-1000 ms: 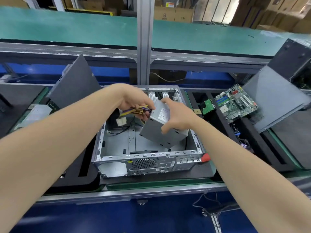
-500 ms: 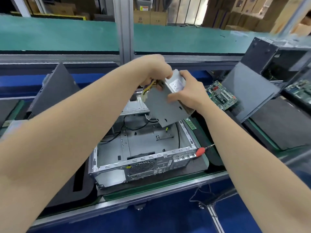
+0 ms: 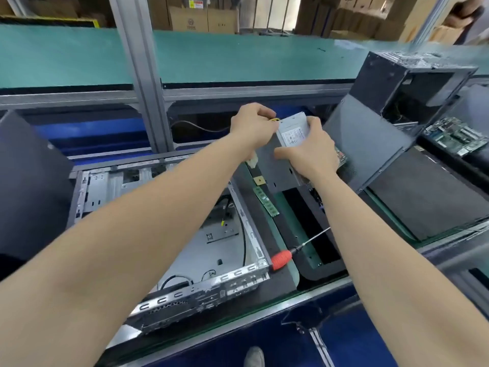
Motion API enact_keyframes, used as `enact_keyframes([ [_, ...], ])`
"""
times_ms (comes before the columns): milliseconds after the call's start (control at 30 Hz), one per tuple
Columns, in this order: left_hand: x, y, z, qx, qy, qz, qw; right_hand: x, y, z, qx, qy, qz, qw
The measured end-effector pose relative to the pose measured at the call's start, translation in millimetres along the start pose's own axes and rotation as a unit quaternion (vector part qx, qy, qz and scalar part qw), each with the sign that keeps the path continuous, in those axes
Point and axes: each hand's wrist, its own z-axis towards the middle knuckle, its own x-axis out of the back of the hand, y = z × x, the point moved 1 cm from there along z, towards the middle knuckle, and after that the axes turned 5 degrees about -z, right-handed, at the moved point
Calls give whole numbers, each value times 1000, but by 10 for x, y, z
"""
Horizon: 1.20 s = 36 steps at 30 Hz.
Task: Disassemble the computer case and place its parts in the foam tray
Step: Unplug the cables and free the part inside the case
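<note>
Both hands hold a grey power supply [image 3: 280, 165] in the air, right of the open metal computer case [image 3: 238, 234]. My left hand [image 3: 251, 125] grips its yellow cable bundle at the top left corner. My right hand [image 3: 309, 152] clasps the labelled end of the box. The power supply hangs over the black foam tray [image 3: 328, 266], above a long empty slot. The case lies open on the belt, its floor bare except for a few thin cables. A white connector [image 3: 253, 163] dangles under my left hand.
A red-handled screwdriver [image 3: 284, 256] lies across the tray edge beside the case. A green memory stick [image 3: 266, 202] rests on the foam. A dark side panel [image 3: 370, 144] leans at the right, with another case and a motherboard [image 3: 457, 136] beyond. A black panel [image 3: 29, 186] stands at left.
The power supply has been lifted out of the case and carried up and to the right, over the foam tray. Both hands kept their hold on it.
</note>
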Motion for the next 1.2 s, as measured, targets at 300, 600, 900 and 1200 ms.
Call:
enact_keyframes([
  [300,-941,-641,693,65,-22,47,997,-316,885,826,-19,-71,-127,989],
  [600,-1122,-1120,1010,139,-90,144,975,-800,1288,1016,-45,-165,-185,968],
  [900,-1144,-1194,1205,133,-148,198,960,-1046,1429,973,-70,-180,-186,963],
  [1200,-1266,-1583,1220,122,-178,286,934,-1411,1652,939,-98,-193,-159,963],
])
